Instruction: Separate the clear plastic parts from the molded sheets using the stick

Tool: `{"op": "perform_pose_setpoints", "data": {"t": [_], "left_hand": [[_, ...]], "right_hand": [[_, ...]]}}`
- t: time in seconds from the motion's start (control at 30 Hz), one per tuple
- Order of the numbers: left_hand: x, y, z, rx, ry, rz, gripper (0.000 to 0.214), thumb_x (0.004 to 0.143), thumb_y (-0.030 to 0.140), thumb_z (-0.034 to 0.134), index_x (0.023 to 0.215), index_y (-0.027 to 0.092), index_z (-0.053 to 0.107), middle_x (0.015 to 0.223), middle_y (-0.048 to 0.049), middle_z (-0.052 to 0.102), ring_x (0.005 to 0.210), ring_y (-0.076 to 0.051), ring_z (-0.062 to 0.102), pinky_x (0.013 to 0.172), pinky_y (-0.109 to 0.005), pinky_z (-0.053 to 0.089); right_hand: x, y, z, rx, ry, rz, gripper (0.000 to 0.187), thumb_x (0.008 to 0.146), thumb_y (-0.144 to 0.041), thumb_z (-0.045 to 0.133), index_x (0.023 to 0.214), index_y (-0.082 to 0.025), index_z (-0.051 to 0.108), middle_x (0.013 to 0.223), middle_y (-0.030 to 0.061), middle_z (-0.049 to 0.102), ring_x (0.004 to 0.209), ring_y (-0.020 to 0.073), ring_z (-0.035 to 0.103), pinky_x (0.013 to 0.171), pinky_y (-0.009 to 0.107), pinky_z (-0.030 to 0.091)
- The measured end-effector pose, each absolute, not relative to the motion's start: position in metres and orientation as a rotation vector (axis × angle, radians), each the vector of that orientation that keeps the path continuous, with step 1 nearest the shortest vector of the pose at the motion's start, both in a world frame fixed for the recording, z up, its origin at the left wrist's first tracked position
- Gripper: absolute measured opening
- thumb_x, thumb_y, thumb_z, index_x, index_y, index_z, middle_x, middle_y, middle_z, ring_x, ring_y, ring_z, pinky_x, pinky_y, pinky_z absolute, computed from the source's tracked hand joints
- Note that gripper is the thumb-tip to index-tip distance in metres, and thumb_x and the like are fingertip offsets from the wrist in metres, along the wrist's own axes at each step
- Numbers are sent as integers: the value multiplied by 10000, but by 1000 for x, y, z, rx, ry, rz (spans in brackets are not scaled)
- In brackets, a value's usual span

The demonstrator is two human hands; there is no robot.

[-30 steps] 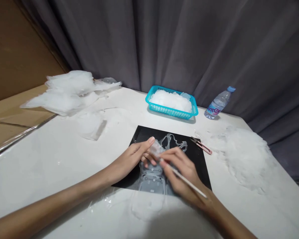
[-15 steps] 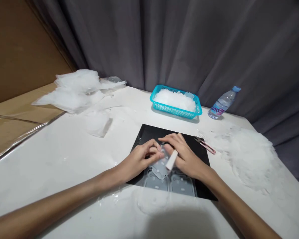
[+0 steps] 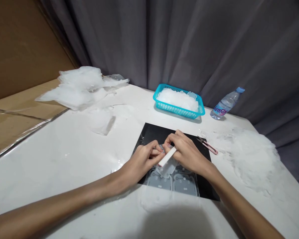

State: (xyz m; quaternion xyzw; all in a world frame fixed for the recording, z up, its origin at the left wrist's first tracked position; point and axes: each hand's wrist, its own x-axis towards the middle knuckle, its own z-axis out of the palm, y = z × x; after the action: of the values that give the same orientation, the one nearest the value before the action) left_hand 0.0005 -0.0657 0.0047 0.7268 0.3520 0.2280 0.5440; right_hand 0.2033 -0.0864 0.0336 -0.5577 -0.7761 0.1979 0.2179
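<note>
Translucent plastic piece (image 3: 167, 170) above black mat (image 3: 153, 132), towards near edge of desk (image 3: 99, 156). Left hand (image 3: 149, 156): grip narrow, pinching its far end; right hand (image 3: 184, 151): grip around white stick (image 3: 167, 156). Probably light, thin, bendy, slick; best held by rim.

Lower end of white stick (image 3: 167, 157) now beside left hand (image 3: 144, 160)
</note>
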Motion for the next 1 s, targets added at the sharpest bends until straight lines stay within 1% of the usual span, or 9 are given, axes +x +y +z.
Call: {"op": "perform_pose_setpoints", "data": {"t": [0.07, 0.13, 0.2, 0.3, 0.47, 0.53, 0.67, 0.83, 1.0], "left_hand": [[0, -69, 7, 1867, 849, 543, 216, 1049, 413, 548, 973, 211, 561, 815, 19, 689, 718, -161, 623, 654, -261, 430], [0, -70, 9, 1941, 847, 541, 194, 1059, 398, 522, 1042, 215, 583, 821, 20, 676, 696, -157, 606, 641, -263, 414], [-1, -70, 8, 1930, 849, 550, 195, 1054, 399, 532, 1015, 214, 580, 839, 18, 676, 702, -150, 600, 641, -258, 412], [-2, -67, 4, 1864, 889, 570, 241, 1020, 425, 591, 923, 210, 544, 784, 33, 652, 689, -138, 576, 631, -244, 403], [-1, -62, -1, 1707, 852, 539, 278, 965, 465, 671, 991, 191, 635, 761, 26, 669, 692, -148, 612, 640, -244, 427], [0, -62, -2, 1632, 848, 527, 297, 948, 479, 692, 991, 187, 654, 784, 11, 700, 728, -168, 655, 677, -261, 465], [0, -62, -1, 1570, 869, 538, 323, 923, 496, 721, 999, 188, 663, 828, -17, 749, 798, -209, 702, 752, -307, 515], [0, -63, 6, 1668, 878, 543, 304, 953, 488, 685, 1001, 188, 675, 869, -20, 765, 782, -187, 672, 729, -295, 490], [-4, -68, 7, 1811, 845, 543, 269, 1013, 463, 622, 1179, 252, 605, 975, 23, 809, 747, -144, 641, 712, -275, 471]], "right_hand": [[201, -83, 26, -1648, -2077, 563, 173, 940, -93, 589, 817, -215, 578, 855, 21, 632, 891, 217, 549, 746, 324, 390], [200, -80, 23, -1696, -2038, 578, 188, 930, -70, 573, 812, -216, 570, 856, 21, 641, 901, 219, 550, 751, 321, 385], [201, -80, 25, -1656, -2050, 643, 170, 974, -124, 562, 833, -215, 587, 858, 15, 638, 916, 213, 558, 766, 315, 394], [207, -81, 34, -1523, -2052, 827, 170, 1029, -240, 558, 878, -215, 634, 884, 4, 631, 935, 194, 570, 817, 311, 412], [216, -78, 42, -1403, -1979, 997, 213, 1041, -329, 570, 905, -202, 672, 911, 14, 660, 940, 192, 580, 828, 313, 415], [219, -77, 44, -1393, -1955, 988, 216, 1041, -341, 571, 923, -196, 678, 930, 22, 675, 938, 196, 592, 833, 320, 420], [227, -78, 53, -1382, -1971, 917, 169, 1031, -312, 588, 965, -197, 693, 999, 39, 709, 993, 213, 613, 900, 352, 432], [231, -81, 55, -1320, -2081, 902, 90, 998, -245, 649, 996, -213, 733, 1038, 36, 728, 1041, 211, 619, 954, 365, 426], [221, -79, 48, -1261, -2064, 889, 73, 973, -274, 715, 953, -214, 751, 954, 9, 727, 927, 185, 620, 914, 353, 416]]}}
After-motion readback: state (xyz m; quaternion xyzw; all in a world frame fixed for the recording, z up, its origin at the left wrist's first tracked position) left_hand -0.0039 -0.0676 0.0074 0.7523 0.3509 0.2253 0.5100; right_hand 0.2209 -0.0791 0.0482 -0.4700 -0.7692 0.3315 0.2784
